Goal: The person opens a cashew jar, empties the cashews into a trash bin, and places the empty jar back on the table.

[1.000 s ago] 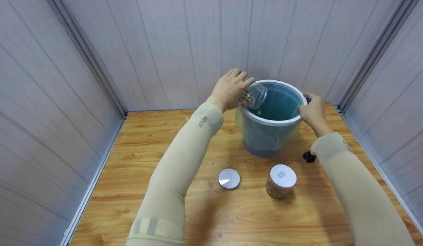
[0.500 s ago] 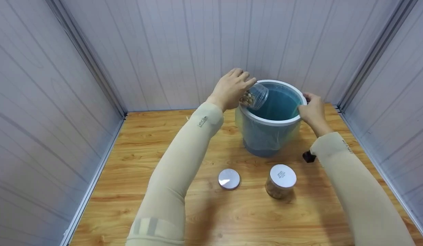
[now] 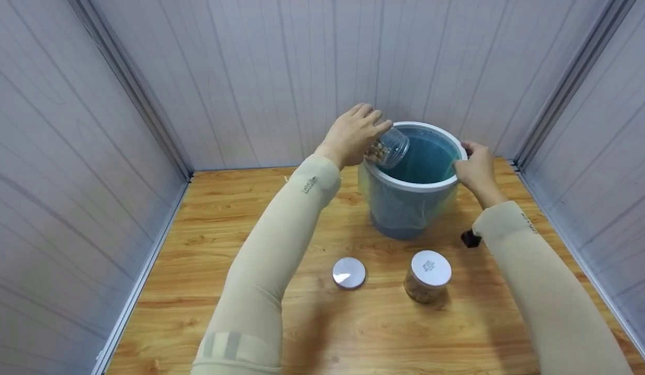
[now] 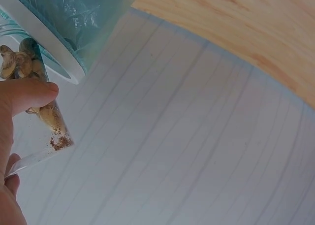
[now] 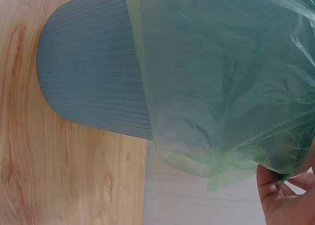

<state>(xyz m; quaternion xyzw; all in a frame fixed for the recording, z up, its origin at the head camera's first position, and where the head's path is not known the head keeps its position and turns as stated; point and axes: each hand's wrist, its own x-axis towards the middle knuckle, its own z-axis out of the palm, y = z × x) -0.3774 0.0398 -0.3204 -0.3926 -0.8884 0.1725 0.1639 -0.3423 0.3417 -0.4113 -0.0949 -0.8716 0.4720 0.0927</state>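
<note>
My left hand grips a clear plastic jar, lidless and tipped sideways with its mouth over the left rim of a blue-grey trash bin. Tan, nut-like pieces fill part of this jar, and reddish crumbs lie near its base. My thumb presses along the jar's side. At the bin's right side, my right hand holds the rim, with the thumb in front. A thin green bag lines the bin and hangs over its outer wall, beside the right hand's fingers.
On the wooden table, a round white lid lies in front of the bin. Right of it stands a second jar with its lid on. A small black block shows by the right sleeve. Pale panel walls enclose the table.
The jar in my left hand has shifted slightly right, and the pieces inside it look a little rearranged. My right hand keeps its hold on the bin's rim.
</note>
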